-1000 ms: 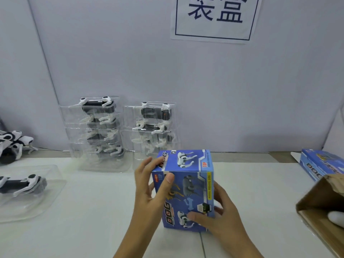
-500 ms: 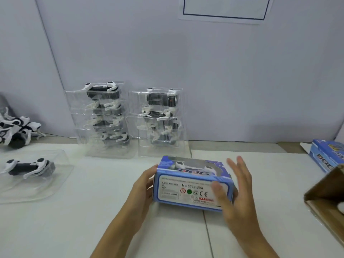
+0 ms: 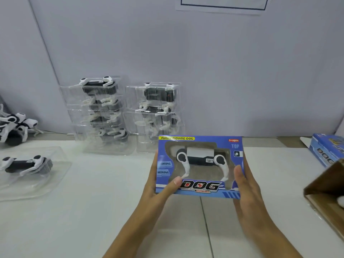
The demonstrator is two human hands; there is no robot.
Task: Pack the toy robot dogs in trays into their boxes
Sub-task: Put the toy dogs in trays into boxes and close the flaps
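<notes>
A blue "DOG" box (image 3: 200, 190) is held up above the table, its window facing me, with a black-and-white toy robot dog (image 3: 201, 157) packed inside. My left hand (image 3: 158, 185) grips the box's left side, thumb on the front. My right hand (image 3: 243, 185) grips its right side, thumb on the front. Two stacks of clear trays with dogs stand against the wall, the left stack (image 3: 100, 116) and the right stack (image 3: 156, 112). A single dog in a clear tray (image 3: 26, 166) lies at the far left.
Loose robot dogs (image 3: 14, 127) lie in a heap at the left edge. Another blue box (image 3: 327, 149) lies at the far right, behind an open brown carton (image 3: 325, 185). The white table (image 3: 93, 211) ends at a grey wall.
The box has been turned from standing on end, through lying flat with its label side toward me, to window side facing me. Both hands now hold its sides.
</notes>
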